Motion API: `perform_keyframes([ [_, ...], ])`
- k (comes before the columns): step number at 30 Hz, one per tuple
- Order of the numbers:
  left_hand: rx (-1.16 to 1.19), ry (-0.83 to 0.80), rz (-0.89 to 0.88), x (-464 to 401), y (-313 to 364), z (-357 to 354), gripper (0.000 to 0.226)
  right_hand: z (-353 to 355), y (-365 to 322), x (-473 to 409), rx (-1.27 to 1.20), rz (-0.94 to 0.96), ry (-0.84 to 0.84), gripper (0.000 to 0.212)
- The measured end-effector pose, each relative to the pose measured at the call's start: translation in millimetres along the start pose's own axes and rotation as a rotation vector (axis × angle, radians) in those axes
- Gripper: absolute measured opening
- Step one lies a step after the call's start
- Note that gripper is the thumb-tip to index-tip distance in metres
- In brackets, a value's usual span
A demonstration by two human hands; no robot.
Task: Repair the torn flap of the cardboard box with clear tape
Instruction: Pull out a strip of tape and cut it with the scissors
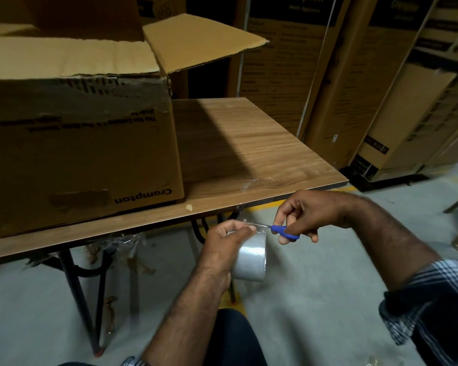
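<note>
Head view. The fingers of the left hand are curled over the top of a roll of clear tape, pinching a short, crinkled free end of tape at its upper edge; the roll hangs below the palm, its broad glossy face turned toward the camera. The right hand grips a pair of blue-handled scissors, fingers closed through and around the loops, with the blade tips pointing left and meeting the pinched tape end just beside the left fingertips. Whether the blades are parted or closed cannot be told. Both hands are held in front of the near edge of the desk, below its top, over a grey floor.

The cardboard box stands on the left part of the desk, printing upside down, its top open. The upper rim of its near wall is ragged and torn, with a strip of the outer paper peeled away along the front. One flap juts out to the right from the far corner. A crumpled scrap of clear tape lies on the desk near its front right edge, and a small paper fragment sits at the front edge. Tall printed cartons stand behind the desk.
</note>
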State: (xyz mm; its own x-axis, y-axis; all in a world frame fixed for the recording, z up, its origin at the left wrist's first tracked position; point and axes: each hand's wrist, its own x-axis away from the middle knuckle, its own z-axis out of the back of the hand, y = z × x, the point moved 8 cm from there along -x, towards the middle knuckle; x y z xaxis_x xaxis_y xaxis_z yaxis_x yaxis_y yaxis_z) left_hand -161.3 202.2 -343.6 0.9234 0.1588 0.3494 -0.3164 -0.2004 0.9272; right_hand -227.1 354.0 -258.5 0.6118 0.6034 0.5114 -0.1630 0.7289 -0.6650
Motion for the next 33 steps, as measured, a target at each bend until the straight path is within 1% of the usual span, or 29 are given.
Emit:
perform_keyframes([
  [4, 0.031, -0.025, 0.021, 2.5, 1.9, -0.6, 0.008, -2.6, -5.7, 0.2, 0.020, -0.009, 0.021, 0.017],
  [10, 0.039, -0.058, 0.046, 4.0, 3.3, -0.4, 0.018, 0.2, -5.4, 4.3, 0.008, -0.032, 0.067, 0.018],
  [12, 0.040, -0.060, 0.048, 4.0, 3.8, 0.1, 0.017, -0.6, -8.0, 4.4, 0.008, -0.030, 0.066, 0.018],
  [16, 0.054, -0.063, 0.037, 5.8, 5.2, -1.2, 0.009, -5.0, -14.3, 1.3, 0.045, -0.043, 0.057, 0.021],
  [23, 0.070, -0.056, 0.057, 8.8, 3.9, -0.4, 0.013, -5.9, -22.2, -1.7, 0.041, -0.029, 0.064, 0.014],
  [28, 0.048, -0.065, 0.057, 7.2, 4.0, 2.2, 0.013, -6.3, -28.9, -2.0, 0.093, -0.044, 0.039, 0.017],
  [33, 0.026, -0.080, 0.062, 8.7, 7.1, 1.5, 0.012, -6.5, -33.9, -7.1, 0.131, -0.054, 0.066, 0.017],
])
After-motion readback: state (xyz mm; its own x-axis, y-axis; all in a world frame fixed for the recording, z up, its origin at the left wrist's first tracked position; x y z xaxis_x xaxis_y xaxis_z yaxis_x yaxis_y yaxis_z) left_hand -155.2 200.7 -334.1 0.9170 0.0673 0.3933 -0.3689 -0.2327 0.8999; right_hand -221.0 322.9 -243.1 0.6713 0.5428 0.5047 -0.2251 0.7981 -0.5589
